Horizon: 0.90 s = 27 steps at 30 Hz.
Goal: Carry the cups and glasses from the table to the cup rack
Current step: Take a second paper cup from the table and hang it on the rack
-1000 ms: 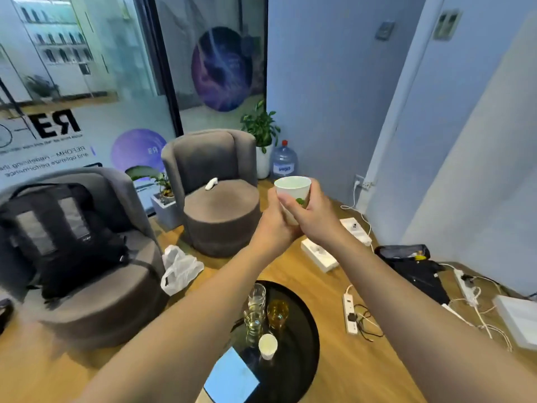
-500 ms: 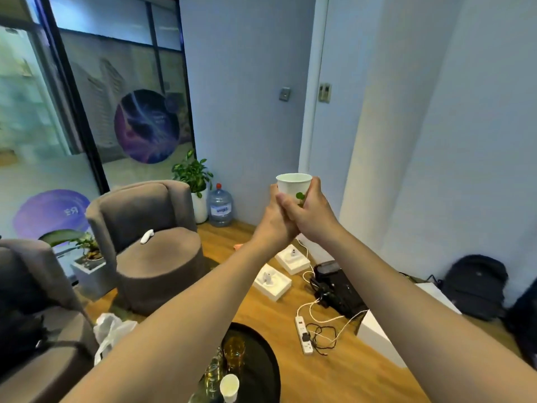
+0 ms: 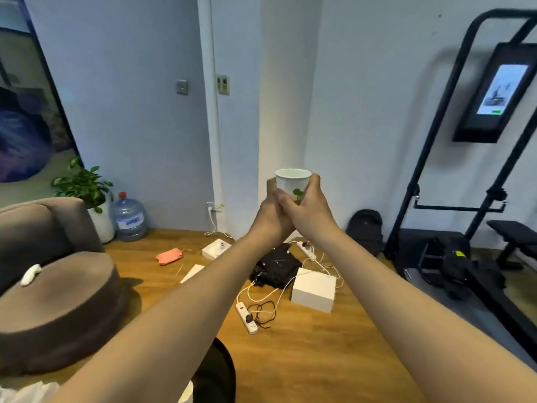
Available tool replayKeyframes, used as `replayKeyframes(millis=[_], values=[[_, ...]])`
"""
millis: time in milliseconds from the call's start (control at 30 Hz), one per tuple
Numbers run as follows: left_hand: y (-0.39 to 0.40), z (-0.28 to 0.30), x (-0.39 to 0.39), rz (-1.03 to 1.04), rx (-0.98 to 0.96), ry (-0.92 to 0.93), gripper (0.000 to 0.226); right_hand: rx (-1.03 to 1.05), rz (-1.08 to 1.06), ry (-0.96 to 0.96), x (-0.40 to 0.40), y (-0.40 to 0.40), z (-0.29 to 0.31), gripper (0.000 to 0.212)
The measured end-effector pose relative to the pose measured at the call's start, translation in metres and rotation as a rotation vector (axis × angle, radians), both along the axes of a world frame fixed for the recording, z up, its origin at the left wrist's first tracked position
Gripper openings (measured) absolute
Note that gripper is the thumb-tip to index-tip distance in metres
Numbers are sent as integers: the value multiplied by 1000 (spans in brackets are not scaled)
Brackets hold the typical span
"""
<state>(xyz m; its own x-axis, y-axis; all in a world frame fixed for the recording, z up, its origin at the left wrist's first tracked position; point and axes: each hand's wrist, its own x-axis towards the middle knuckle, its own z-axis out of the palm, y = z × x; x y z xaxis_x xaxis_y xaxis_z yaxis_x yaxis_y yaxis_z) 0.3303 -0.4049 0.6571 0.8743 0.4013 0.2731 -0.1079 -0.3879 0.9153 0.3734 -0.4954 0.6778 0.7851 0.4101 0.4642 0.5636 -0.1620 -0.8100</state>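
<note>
**Inspector A:** Head view. Which step is in hand?

**Inspector B:** The carrying step. The person is holding one white paper cup (image 3: pixel 293 181) out in front at arm's length, upright, its mouth open to the camera. The left hand (image 3: pixel 268 219) and the right hand (image 3: pixel 309 212) are both wrapping round its lower half, fingers curled against the wall and overlapping each other. The cup is in the air, well above the wooden floor (image 3: pixel 305 353).

**Inspector A:** And the rack?

**Inspector B:** No cup rack is showing. Only the near edge of the round black table (image 3: pixel 223 373) is showing at the bottom, so the glasses on it cannot be checked.

**Inspector A:** What is the next move calling for?

**Inspector B:** In my judgement, keeping the cup level while locating the rack, and stepping round the power strip (image 3: pixel 246 314), its cables and the white box (image 3: pixel 313 289) lying on the floor ahead.

**Inspector A:** What is differing from the earlier frames?

**Inspector B:** The view is swinging to the right. The table's glasses and small cup, seen a second ago, are dropping out of frame; the brown armchair (image 3: pixel 55 301) is sliding left; a black frame with a screen (image 3: pixel 494 91) is coming in at the right. The two-handed grip on the cup is staying the same.
</note>
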Motion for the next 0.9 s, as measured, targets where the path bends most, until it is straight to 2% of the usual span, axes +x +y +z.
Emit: replayKeyframes(millis=[67,100,167,233,300,433,500,700,800,900], values=[[-31,15,5,-104,-78,-128,32,-27,-43,-18,7,-35,5,61],[-54,22,9,-151,-205,-137,36,-40,-70,-20,10,-56,7,61],[-89,24,26,-151,-250,-143,43,-52,-141,-21,14,-99,14,61],[-129,36,27,-184,-106,-105,37,-51,-219,-25,15,-143,22,60],[-175,35,37,-379,-46,-117,22,-36,-303,-33,15,-190,28,61],[-273,40,45,-512,-17,-102,51,2,-476,-38,7,-289,35,60],[-322,39,46,-604,-17,-92,57,23,-554,-35,-2,-343,35,60],[-496,36,27,-800,-21,-93,44,24,-708,42,-38,-517,27,59],[-584,33,16,-866,4,-94,48,12,-764,77,-61,-602,23,50],[-670,27,8,-951,-3,-84,40,-7,-821,89,-85,-684,16,41]])
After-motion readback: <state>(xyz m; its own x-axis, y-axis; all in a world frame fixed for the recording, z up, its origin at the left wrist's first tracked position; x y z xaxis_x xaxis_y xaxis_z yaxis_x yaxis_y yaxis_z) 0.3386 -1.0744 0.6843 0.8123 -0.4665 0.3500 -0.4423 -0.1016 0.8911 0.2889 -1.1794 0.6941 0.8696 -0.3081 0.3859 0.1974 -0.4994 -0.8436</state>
